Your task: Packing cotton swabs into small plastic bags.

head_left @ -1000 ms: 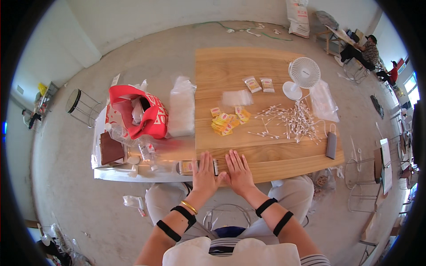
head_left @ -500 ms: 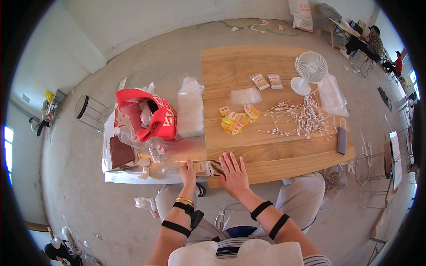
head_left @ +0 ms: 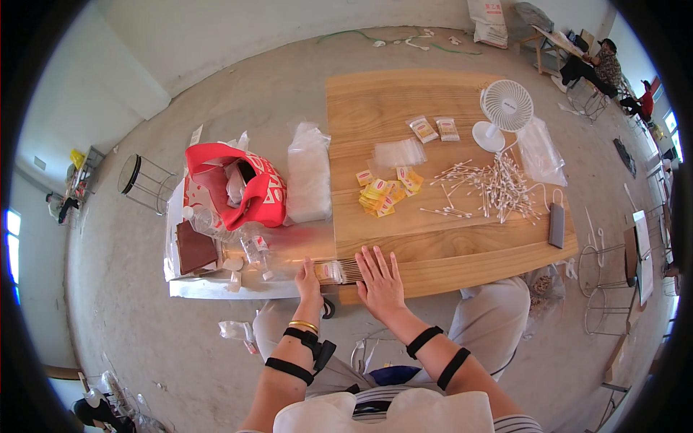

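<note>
At the table's near edge, my left hand [head_left: 309, 283] pinches the left end of a small clear plastic pouch [head_left: 332, 271] with a yellowish label. A row of cotton swabs [head_left: 351, 271] sticks out of the pouch's right end. My right hand [head_left: 381, 283] lies flat with fingers spread, its edge against the swabs' right ends. Beyond it are a pile of yellow label cards [head_left: 381, 198], a stack of clear pouches [head_left: 399, 154] and a heap of loose cotton swabs [head_left: 505, 191]. Two filled packets [head_left: 423, 130] lie farther back.
A white fan [head_left: 507, 106] stands at the back right, cabled to a grey power bank [head_left: 556, 226]. On the left are a red bag [head_left: 263, 195], a stack of clear plastic bags [head_left: 309, 180], plastic bottles [head_left: 254, 245] and a brown box [head_left: 196, 247]. People sit at the far right.
The clear pouch reaches slightly farther right over the swabs, and its label shows less plainly. My left hand has shifted a little; my right hand stays almost in place.
</note>
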The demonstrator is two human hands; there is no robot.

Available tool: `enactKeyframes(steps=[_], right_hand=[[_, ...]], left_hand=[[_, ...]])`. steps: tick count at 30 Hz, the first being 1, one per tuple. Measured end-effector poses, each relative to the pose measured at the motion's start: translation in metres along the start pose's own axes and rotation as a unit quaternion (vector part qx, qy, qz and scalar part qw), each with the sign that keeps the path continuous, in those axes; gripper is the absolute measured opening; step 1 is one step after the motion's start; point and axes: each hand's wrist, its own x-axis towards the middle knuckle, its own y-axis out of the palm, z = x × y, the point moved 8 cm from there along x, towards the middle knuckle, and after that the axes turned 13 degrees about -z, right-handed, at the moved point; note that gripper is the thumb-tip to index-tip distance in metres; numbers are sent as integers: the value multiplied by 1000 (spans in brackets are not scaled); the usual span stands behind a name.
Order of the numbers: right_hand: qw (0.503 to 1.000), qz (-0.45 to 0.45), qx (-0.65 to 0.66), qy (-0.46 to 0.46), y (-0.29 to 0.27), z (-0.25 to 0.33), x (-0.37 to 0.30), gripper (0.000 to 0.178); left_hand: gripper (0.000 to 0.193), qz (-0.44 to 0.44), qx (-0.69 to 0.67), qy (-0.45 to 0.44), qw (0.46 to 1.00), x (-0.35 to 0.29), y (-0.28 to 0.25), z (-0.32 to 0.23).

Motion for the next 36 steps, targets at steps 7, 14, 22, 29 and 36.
enactKeyframes(steps=[7,14,22,29,36], right_hand=[[1000,1,7,11,-1,1,-2,73],[1000,0,9,24,0,6,-1,72],[999,27,18,-7,21,18,5,82],[999,19,24,-24,11,18,11,90],[998,49,24,-35,22,34,10,101]], left_hand=[[50,32,37,19,999,8,0,1],[50,34,-10,-49,998,10,-5,5],[54,31,5,23,999,-10,6,-16],[56,40,196,191,961,36,-24,-34],[53,73,345,320,879,13,-2,-50]])
